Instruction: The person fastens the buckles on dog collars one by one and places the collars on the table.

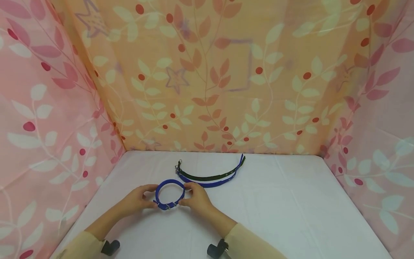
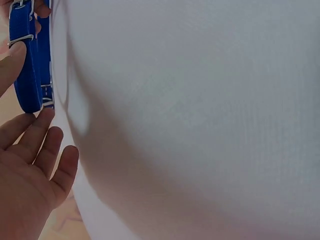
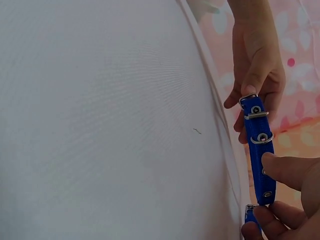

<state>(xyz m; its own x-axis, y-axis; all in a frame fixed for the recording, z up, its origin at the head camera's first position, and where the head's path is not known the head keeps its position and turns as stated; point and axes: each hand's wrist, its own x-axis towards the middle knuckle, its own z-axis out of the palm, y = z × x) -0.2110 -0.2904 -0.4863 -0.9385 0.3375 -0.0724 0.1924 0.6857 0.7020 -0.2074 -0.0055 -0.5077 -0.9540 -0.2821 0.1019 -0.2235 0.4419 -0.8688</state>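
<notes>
A blue collar (image 1: pixel 170 181) is fastened into a round loop and held up between two hands. Its metal buckle and D-ring are on the side nearest the person. My left hand (image 1: pixel 137 199) grips the loop's left side between thumb and fingers. On the other side, my right hand (image 1: pixel 198 198) pinches the band with its thumb in front. Metal eyelets along the band of the collar (image 3: pixel 259 155) show in the right wrist view. In the left wrist view, the left thumb presses the collar (image 2: pixel 29 80) near a metal ring.
Just beyond the hands, a dark green collar (image 1: pixel 207 178) and another blue collar (image 1: pixel 210 185) lie unfastened in a curve on the white table (image 1: pixel 275 216). Patterned cloth walls (image 1: pixel 207 118) enclose the back and both sides.
</notes>
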